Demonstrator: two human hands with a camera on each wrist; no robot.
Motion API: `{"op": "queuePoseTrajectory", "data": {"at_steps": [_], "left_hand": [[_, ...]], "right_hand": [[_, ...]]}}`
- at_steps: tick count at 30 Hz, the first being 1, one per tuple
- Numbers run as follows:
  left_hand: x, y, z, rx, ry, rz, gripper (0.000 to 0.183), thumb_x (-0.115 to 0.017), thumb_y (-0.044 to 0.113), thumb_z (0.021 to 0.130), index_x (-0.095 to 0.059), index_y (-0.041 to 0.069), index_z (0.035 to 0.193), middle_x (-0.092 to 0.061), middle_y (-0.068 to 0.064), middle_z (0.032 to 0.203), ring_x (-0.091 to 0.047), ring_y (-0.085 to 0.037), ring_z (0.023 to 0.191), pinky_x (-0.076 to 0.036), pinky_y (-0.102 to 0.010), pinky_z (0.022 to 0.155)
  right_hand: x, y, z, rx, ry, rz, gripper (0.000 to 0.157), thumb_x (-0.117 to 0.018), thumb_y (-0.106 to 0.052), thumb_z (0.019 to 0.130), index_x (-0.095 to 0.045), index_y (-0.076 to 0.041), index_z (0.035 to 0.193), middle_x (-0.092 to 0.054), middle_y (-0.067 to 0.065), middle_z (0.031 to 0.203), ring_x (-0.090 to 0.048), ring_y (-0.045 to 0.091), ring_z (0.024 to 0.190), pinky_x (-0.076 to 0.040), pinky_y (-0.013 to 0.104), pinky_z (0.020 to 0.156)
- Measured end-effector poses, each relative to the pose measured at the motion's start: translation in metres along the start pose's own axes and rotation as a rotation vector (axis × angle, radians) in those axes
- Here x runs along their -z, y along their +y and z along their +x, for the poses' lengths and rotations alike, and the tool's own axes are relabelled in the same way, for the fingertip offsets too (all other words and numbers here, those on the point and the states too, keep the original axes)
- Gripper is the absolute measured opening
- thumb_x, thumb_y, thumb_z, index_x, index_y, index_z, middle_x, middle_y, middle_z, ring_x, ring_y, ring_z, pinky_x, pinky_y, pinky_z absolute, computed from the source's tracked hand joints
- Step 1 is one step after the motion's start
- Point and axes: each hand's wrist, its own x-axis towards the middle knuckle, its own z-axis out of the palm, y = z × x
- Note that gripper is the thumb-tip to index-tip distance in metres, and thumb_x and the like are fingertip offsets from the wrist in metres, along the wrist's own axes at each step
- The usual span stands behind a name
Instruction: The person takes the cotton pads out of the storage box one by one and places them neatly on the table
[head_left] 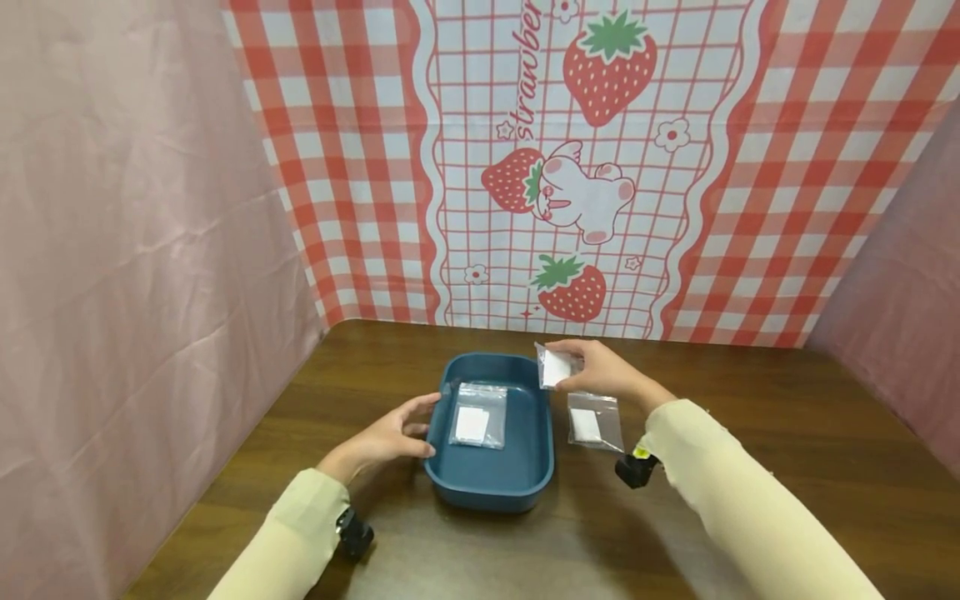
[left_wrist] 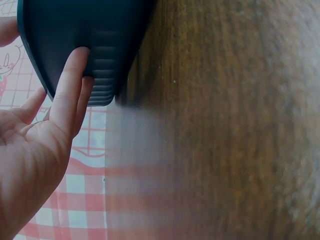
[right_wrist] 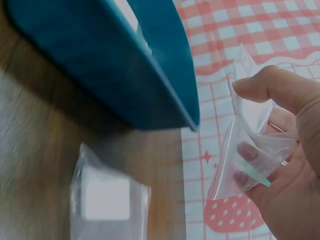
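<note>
A blue rectangular bin (head_left: 491, 492) stands on the table. Inside it lies a clear zip bag (head_left: 491, 400) with white square contents; whether it is one bag or a stack, I cannot tell. My left hand (head_left: 393, 431) rests against the bin's left side, its fingers fairly straight on the outer wall in the left wrist view. Just beyond the bin's right rim, my right hand (head_left: 603, 369) pinches another clear zip bag (right_wrist: 250, 125) with a white piece in it, raised above the table. Below that hand, a third zip bag (head_left: 595, 422) lies flat on the wood.
The brown wooden table (head_left: 757, 425) reaches back to a hanging red-and-white checked cloth (head_left: 360, 167) with strawberry prints. Pink curtains (head_left: 150, 250) hang at both sides. A dark wrist camera (head_left: 636, 469) sits near the bag on the table.
</note>
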Motion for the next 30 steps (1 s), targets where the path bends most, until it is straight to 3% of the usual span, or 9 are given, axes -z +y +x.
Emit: {"op": "queuePoseTrajectory", "data": {"at_steps": [8,13,19,25,30], "left_hand": [[0.001,0.002,0.0,0.008,0.01,0.001,0.083,-0.065,-0.004,0.074,-0.023,0.0,0.145,-0.029,-0.028,0.14,-0.039,-0.042,0.12,-0.047,-0.035,0.079],[0.0,0.002,0.0,0.019,0.001,0.001,0.082,-0.065,-0.005,0.075,-0.023,0.001,0.145,-0.028,-0.027,0.14,-0.039,-0.041,0.121,-0.047,-0.036,0.08],[-0.001,0.003,0.0,0.041,0.017,-0.006,0.081,-0.065,-0.005,0.075,-0.025,0.004,0.145,-0.03,-0.024,0.14,-0.04,-0.039,0.12,-0.047,-0.037,0.08],[-0.001,-0.001,0.0,0.027,0.008,-0.004,0.081,-0.065,-0.006,0.075,-0.024,0.002,0.145,-0.029,-0.025,0.141,-0.04,-0.039,0.119,-0.047,-0.036,0.08],[0.0,-0.002,0.0,0.009,0.006,-0.004,0.082,-0.066,-0.005,0.074,-0.024,0.001,0.145,-0.029,-0.026,0.141,-0.04,-0.04,0.119,-0.047,-0.035,0.08]], "right_hand": [[0.01,0.024,-0.02,0.021,0.042,-0.013,0.061,-0.074,-0.009,0.076,-0.049,0.004,0.13,-0.052,0.023,0.127,-0.053,0.029,0.099,-0.045,0.04,0.078],[0.007,0.039,-0.04,-0.027,0.076,0.045,0.061,-0.074,-0.006,0.076,-0.049,0.004,0.131,-0.05,0.024,0.129,-0.049,0.032,0.107,-0.046,0.035,0.076],[0.006,0.061,-0.06,-0.041,0.125,0.01,0.061,-0.075,-0.006,0.075,-0.05,0.003,0.13,-0.051,0.026,0.127,-0.05,0.032,0.106,-0.045,0.032,0.073],[0.006,0.083,-0.076,-0.025,0.147,-0.026,0.063,-0.078,-0.01,0.073,-0.052,0.005,0.128,-0.058,0.023,0.115,-0.051,0.023,0.083,-0.043,0.029,0.069],[0.005,0.106,-0.087,-0.009,0.132,-0.037,0.063,-0.079,-0.009,0.071,-0.053,0.008,0.125,-0.06,0.02,0.106,-0.05,0.019,0.077,-0.043,0.028,0.067]]}}
